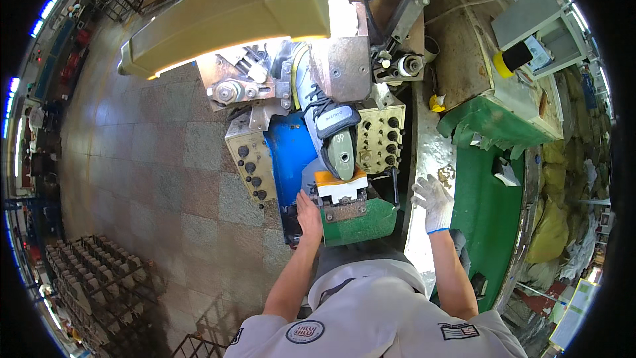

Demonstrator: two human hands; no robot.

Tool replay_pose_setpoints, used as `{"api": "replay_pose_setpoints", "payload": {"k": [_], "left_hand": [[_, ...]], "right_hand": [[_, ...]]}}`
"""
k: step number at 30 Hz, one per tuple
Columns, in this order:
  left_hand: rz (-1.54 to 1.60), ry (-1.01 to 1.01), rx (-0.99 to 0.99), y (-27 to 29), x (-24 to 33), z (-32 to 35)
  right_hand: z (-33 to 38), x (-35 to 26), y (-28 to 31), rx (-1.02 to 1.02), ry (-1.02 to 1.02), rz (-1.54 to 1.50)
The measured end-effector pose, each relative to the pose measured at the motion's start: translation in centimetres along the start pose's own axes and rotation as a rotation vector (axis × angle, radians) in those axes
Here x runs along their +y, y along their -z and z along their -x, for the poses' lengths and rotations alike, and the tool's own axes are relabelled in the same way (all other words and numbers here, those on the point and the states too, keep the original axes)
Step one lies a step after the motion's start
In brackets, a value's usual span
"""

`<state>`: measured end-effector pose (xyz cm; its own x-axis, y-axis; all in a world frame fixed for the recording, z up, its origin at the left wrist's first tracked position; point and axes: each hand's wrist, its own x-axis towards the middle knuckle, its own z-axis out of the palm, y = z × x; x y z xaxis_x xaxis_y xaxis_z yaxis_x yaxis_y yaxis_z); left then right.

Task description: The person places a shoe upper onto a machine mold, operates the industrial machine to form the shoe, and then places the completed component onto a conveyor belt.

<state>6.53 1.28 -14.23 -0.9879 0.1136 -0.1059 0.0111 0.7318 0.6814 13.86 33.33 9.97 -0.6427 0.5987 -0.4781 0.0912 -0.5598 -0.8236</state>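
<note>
A grey shoe upper (311, 96) with dark laces is pulled over a green shoe last (339, 154). It sits in the machine, toe under the metal press block (341, 69), heel toward me against an orange-and-white pad (340, 185). My bare left hand (309, 217) is open, fingers stretched along the left side of the green front cover (361, 222); whether it presses on it I cannot tell. My right hand (434, 205), in a white knitted glove with a blue cuff, is open over the metal ledge (421, 245) right of the machine, holding nothing visible.
Knobbed control panels (381, 139) (252, 166) flank the shoe. A tan lamp housing (225, 20) hangs over the far left. To the right are a green-topped bench (487, 225) and a worn box (464, 46). A rack (99, 285) stands on the tiled floor at lower left.
</note>
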Motion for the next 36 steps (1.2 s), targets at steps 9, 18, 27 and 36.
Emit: {"api": "replay_pose_setpoints", "payload": {"k": [9, 18, 27, 36], "left_hand": [[0.494, 0.330, -0.339, 17.2, 3.9, -1.1], [1.219, 0.293, -0.504, 33.2, 14.3, 1.3], [0.418, -0.006, 0.133, 23.3, 27.9, -2.3], [0.356, -0.170, 0.205, 16.5, 27.7, -12.3]], "right_hand": [[-0.3, -1.5, -2.8, -0.214, -0.025, -0.010], [7.9, -3.9, -12.3, -0.711, -0.067, -0.159], [2.9, -8.9, -0.7, -0.350, -0.163, -0.531], [-3.6, -11.2, 39.5, 0.384, -0.431, 0.856]]}}
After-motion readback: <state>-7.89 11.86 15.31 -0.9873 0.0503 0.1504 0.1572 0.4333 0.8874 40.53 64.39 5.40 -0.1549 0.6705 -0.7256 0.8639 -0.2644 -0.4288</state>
